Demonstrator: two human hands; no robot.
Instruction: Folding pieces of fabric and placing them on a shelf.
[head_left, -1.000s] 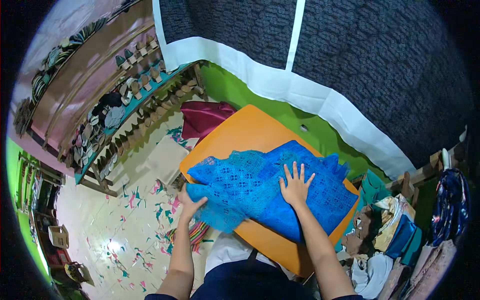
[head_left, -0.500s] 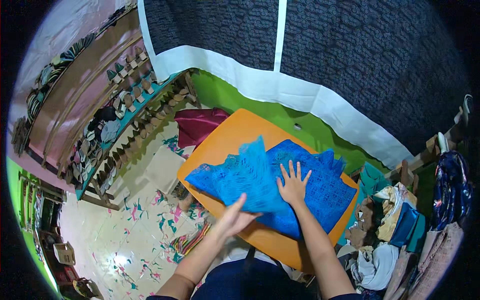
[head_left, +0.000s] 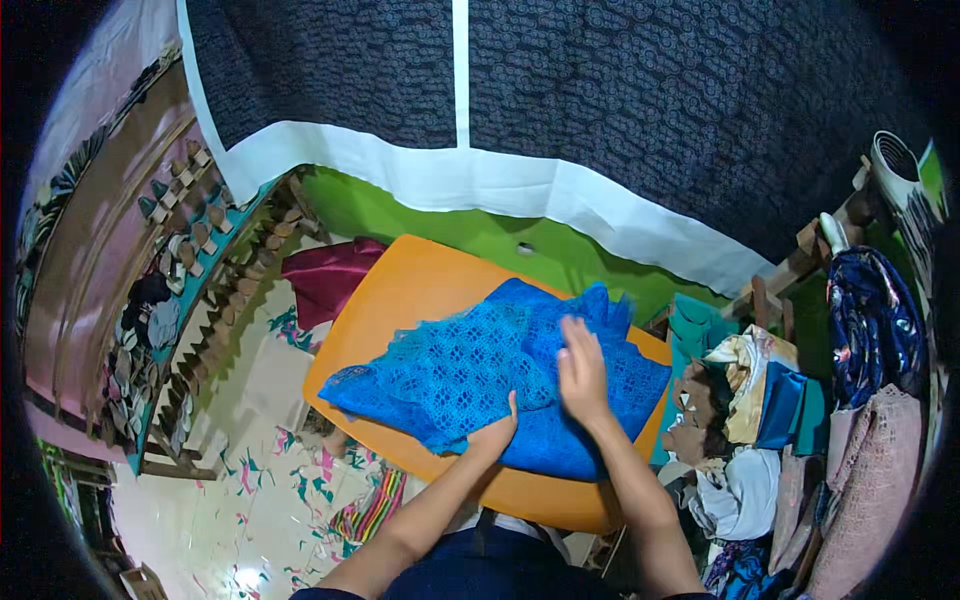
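Observation:
Bright blue lace fabric (head_left: 440, 375) lies spread and partly folded over an orange table (head_left: 390, 270). Its lighter openwork layer is on the left, with darker blue folds on the right and a ruffled far edge. At the near edge of the lace, my left hand (head_left: 493, 432) rests with its thumb stretched up; its other fingers are mostly hidden. Over the right part of the cloth, my right hand (head_left: 583, 375) is held flat with fingers extended close together, slightly blurred. Whether its palm touches the fabric is unclear.
Dark red cloth (head_left: 325, 280) sits beyond the table's left corner. Wooden racks of shoe forms (head_left: 200, 370) stand at left, with scraps (head_left: 265, 470) over the floor. Piled fabrics (head_left: 745, 490) crowd the right side. A dark patterned curtain (head_left: 600, 90) hangs behind.
The raised lighter lace flap has come down flat on the cloth. My left hand has moved slightly right; my right hand's spread fingers have come together. The view has shifted.

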